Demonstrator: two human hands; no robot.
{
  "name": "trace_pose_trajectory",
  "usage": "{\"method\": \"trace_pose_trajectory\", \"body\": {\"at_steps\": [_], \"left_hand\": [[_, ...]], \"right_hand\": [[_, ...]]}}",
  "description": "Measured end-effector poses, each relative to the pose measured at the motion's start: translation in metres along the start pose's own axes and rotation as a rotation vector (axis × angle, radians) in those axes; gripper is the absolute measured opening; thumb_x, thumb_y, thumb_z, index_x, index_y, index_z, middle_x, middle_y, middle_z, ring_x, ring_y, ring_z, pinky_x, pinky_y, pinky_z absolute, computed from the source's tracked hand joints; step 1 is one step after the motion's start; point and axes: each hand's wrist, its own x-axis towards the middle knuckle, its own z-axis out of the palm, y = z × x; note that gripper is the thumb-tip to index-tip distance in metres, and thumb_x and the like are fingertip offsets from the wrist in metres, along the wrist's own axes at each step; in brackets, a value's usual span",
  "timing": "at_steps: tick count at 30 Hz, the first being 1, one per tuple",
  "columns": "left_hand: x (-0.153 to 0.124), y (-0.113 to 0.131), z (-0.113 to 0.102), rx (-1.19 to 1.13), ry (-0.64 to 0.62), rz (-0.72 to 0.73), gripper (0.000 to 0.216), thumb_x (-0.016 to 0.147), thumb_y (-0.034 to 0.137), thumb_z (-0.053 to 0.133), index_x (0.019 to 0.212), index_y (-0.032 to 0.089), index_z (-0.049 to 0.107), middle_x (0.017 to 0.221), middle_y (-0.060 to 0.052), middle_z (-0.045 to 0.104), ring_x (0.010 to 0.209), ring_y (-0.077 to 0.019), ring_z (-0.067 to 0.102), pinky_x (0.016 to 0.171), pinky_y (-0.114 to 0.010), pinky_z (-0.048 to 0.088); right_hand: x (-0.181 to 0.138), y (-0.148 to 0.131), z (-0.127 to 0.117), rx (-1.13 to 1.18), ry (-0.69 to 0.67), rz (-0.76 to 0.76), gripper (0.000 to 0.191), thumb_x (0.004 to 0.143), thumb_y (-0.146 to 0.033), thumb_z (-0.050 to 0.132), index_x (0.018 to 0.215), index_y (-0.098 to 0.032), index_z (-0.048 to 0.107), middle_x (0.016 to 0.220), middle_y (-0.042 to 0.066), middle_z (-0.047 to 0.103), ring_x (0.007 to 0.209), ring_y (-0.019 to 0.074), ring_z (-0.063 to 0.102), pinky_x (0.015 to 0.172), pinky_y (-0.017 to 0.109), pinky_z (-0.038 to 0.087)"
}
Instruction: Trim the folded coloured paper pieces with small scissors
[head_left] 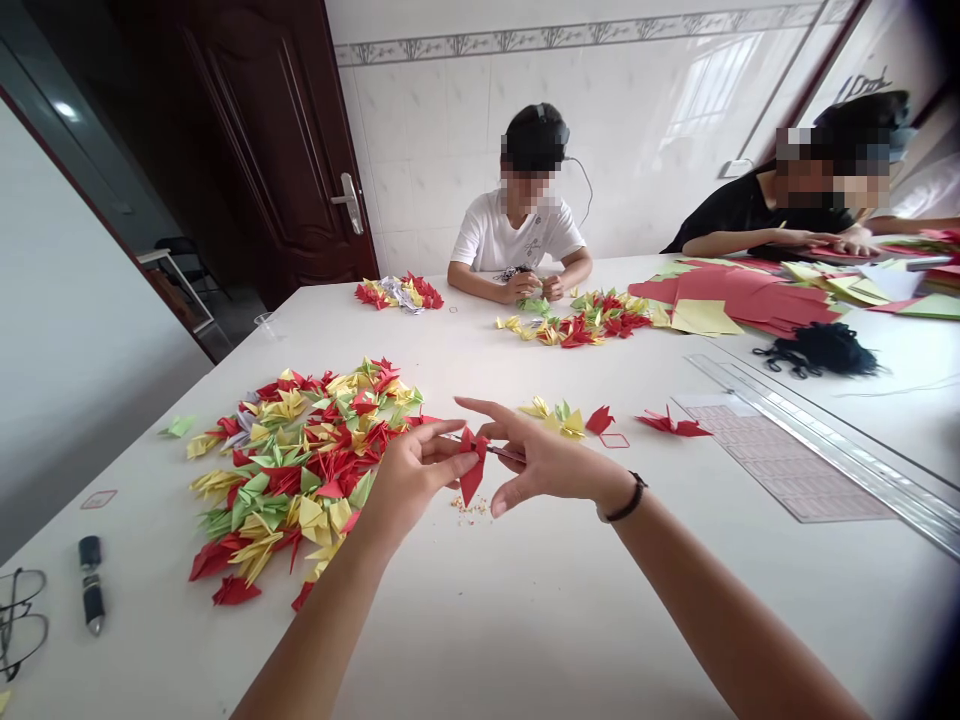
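Above the white table [525, 620], my left hand [409, 480] pinches a red folded paper crane [472, 468] between thumb and fingers. My right hand [536, 455], with a dark band on the wrist, meets it from the right; its index finger is stretched out and its other fingers seem to hold a thin needle-like tool [504, 452] against the crane. Tiny paper scraps [471, 508] lie on the table just below. A big heap of red, yellow and green paper cranes [300, 465] lies to the left of my hands.
A few loose cranes [570, 420] lie beyond my hands. A long ruler and cutting mat [787, 460] are at right, a black thread bundle [825, 350] behind. A person in white [517, 240] folds opposite; another sits by paper sheets [742, 295]. Glasses [19, 620] and a small tool [91, 585] lie at left.
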Motion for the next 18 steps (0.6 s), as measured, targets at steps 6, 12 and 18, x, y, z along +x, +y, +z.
{"method": "trace_pose_trajectory", "body": {"at_steps": [6, 12, 18], "left_hand": [[0.002, -0.001, 0.003, -0.075, 0.098, -0.013, 0.042, 0.055, 0.026, 0.071, 0.09, 0.014, 0.054, 0.06, -0.001, 0.064, 0.059, -0.0151, 0.061, 0.053, -0.026, 0.049], [0.004, -0.008, 0.004, -0.016, 0.01, 0.0, 0.044, 0.064, 0.026, 0.064, 0.103, 0.015, 0.045, 0.06, -0.001, 0.064, 0.058, -0.0167, 0.063, 0.052, -0.026, 0.047], [-0.003, -0.013, -0.003, 0.189, 0.078, 0.141, 0.04, 0.073, 0.034, 0.053, 0.109, 0.02, 0.045, 0.091, -0.007, 0.064, 0.082, -0.0176, 0.061, 0.065, -0.028, 0.047]], "right_hand": [[0.005, -0.001, 0.017, 0.092, 0.315, -0.147, 0.061, 0.064, -0.025, 0.067, 0.12, -0.03, 0.042, 0.107, 0.003, 0.054, 0.047, 0.0027, 0.027, 0.045, 0.02, 0.034], [0.011, 0.004, 0.021, 0.301, 0.391, -0.159, 0.032, 0.068, -0.026, 0.062, 0.099, -0.019, 0.057, 0.081, 0.002, 0.061, 0.046, 0.0047, 0.039, 0.044, 0.022, 0.037], [0.01, 0.009, 0.001, 0.361, 0.517, -0.091, 0.031, 0.065, -0.025, 0.062, 0.094, -0.016, 0.057, 0.079, 0.003, 0.061, 0.055, 0.0089, 0.052, 0.047, 0.023, 0.04]]}}
